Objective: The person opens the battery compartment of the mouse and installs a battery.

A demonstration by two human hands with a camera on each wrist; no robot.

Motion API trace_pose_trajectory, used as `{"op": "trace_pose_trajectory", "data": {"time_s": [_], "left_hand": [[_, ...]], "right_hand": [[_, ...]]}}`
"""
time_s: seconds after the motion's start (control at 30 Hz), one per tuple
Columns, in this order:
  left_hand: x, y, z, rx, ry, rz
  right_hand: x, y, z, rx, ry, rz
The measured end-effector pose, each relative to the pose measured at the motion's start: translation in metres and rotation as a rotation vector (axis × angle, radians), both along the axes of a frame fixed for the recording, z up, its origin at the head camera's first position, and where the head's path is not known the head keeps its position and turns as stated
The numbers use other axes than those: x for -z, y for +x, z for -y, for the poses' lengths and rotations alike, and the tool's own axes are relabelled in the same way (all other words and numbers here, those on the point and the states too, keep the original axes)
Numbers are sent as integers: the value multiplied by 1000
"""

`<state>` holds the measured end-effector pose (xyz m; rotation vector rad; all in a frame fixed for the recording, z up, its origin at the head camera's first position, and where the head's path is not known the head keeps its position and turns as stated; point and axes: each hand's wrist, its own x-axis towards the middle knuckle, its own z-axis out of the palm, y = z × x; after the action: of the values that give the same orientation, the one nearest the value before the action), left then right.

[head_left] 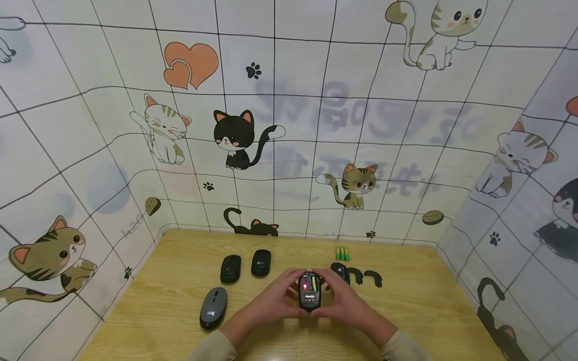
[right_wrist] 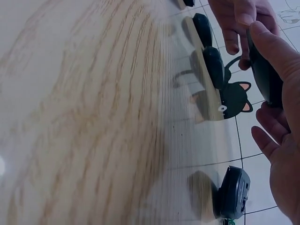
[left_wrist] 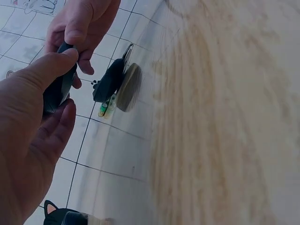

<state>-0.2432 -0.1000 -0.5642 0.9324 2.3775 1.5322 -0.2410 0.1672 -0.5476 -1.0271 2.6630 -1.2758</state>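
Note:
Both hands hold a black computer mouse [head_left: 309, 297] with its underside facing up. A red light glows on that underside, and a green battery [head_left: 314, 284] lies in its uncovered compartment. My left hand [head_left: 281, 297] grips the left edge between thumb and fingers, while my right hand [head_left: 339, 299] grips the right edge the same way. The left wrist view catches the mouse [left_wrist: 60, 89] edge-on, raised off the table, with both thumbs at its near end. From the right wrist, the mouse [right_wrist: 263, 75] hides part of the fingers behind it.
Left of the hands lie a grey mouse [head_left: 213, 306] and two black mice [head_left: 231, 269] [head_left: 261, 263]. Another dark mouse [head_left: 340, 272] lies behind the right hand, beside two curved black covers [head_left: 355, 276] [head_left: 373, 278]. Green batteries [head_left: 342, 253] stand in a row near the cat-patterned wall covering [head_left: 298, 200].

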Motion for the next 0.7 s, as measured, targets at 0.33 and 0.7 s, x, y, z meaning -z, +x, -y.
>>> {"op": "trace_pose_trajectory", "data": {"time_s": [0.33, 0.7], "left_hand": [[-6, -18, -3, -31, -153, -211], [-1, -39, -13, -61, -230, -249]], "right_hand": [[-6, -15, -10, -16, 78, -31], [-6, -38, -21, 0, 197, -74]]}}
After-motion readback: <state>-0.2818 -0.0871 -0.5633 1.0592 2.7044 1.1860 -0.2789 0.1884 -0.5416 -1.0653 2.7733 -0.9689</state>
